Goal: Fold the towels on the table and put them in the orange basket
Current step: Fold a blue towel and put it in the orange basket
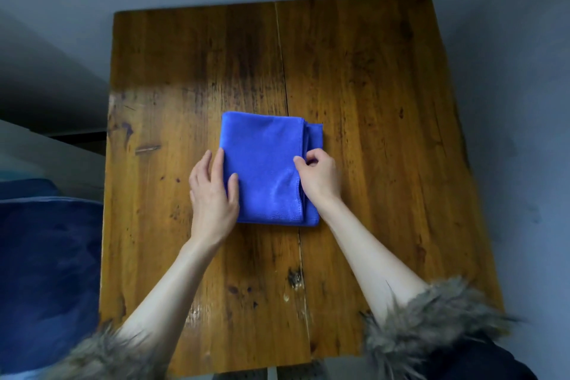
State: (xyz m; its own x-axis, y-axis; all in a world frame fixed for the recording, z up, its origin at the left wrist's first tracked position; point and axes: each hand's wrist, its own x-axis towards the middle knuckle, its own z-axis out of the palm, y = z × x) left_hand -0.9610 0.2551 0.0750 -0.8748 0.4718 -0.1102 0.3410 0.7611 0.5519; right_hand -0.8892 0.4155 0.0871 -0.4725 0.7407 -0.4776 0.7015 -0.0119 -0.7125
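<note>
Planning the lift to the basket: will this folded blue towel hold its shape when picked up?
Probably not. The folded blue microfibre towel looks soft and floppy, its layers offset along the right edge, so they may slide apart. Likely light. The left hand presses it flat; the right hand pinches its edge.

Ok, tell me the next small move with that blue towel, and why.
Probably lift the right-hand edges over toward the left for another fold: the right hand pinches the blue towel at its layered right edge, while the left hand rests flat at its left edge.

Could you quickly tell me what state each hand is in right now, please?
Left hand: open, fingers straight, resting on the left edge of the folded blue towel.
Right hand: closed, pinching the towel's right edge.
</note>
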